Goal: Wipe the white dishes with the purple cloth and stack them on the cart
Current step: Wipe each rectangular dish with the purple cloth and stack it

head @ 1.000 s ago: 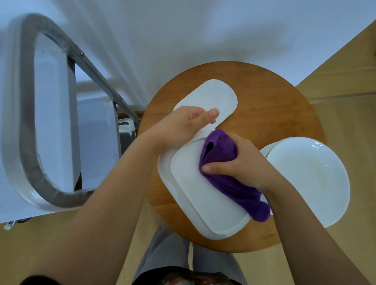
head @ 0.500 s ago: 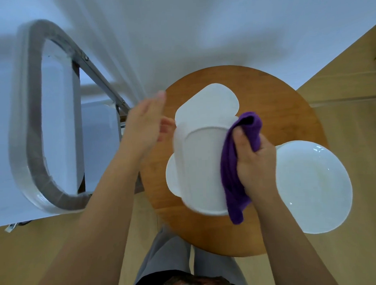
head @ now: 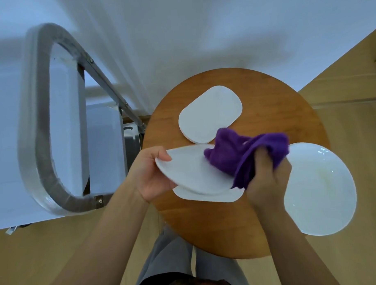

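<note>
My left hand (head: 151,174) grips the left edge of a white rectangular dish (head: 190,171), held tilted above the round wooden table (head: 260,214). My right hand (head: 267,178) grips the purple cloth (head: 243,155) and presses it on the dish's right part. Another flat white dish (head: 208,197) lies on the table under the held one. A third rectangular dish (head: 210,113) lies further back. A round white plate (head: 320,186) sits at the table's right edge, overhanging it.
The cart (head: 101,132) stands to the left, with a thick grey handle loop (head: 35,135) and white shelf surfaces. A white wall is behind the table. Wooden floor lies around, and my legs are below the table edge.
The dish was lifted off the lower one and turned; my left hand took its left edge. My right hand moved the cloth from the dish's right side across its surface.
</note>
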